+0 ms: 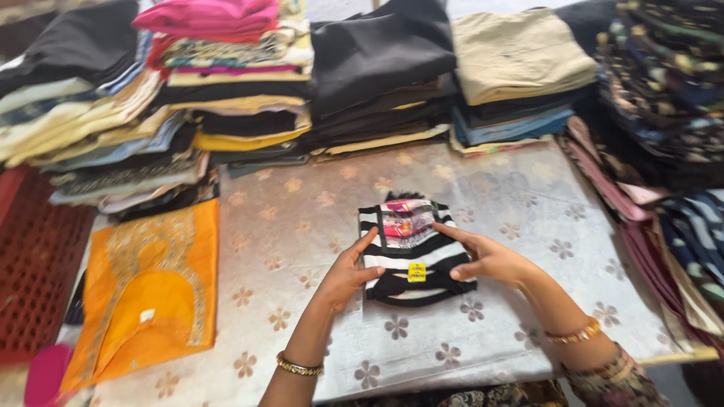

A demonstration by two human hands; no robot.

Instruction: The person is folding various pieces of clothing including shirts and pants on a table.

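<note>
1. The left hand (348,273) rests against the left edge of a folded black-and-white striped garment (414,252), thumb on top and fingers spread along its side, gripping that edge.
2. The right hand (489,258) grips the opposite edge, index finger laid across the upper stripes and thumb pressed near the lower black band. The garment is clamped between the two hands.
3. The striped garment lies flat near the middle of the desk (513,316), which is covered by a silvery cloth printed with small flowers. A small yellow tag (416,272) sits on its lower part, and a colourful printed patch (407,223) shows at its top.
4. Each wrist wears a gold bangle: left bangle (299,367), right bangle (575,333).
5. To the left, well apart from the hands, an orange embroidered garment (151,290) lies flat on the desk, beside a red perforated panel (38,264).
6. Along the back edge stand stacks of folded clothes: a mixed pile topped with pink (219,30), a dark pile (381,68), and a pile topped with beige (516,53).
7. On the right, more patterned dark fabrics (667,83) are stacked.
</note>
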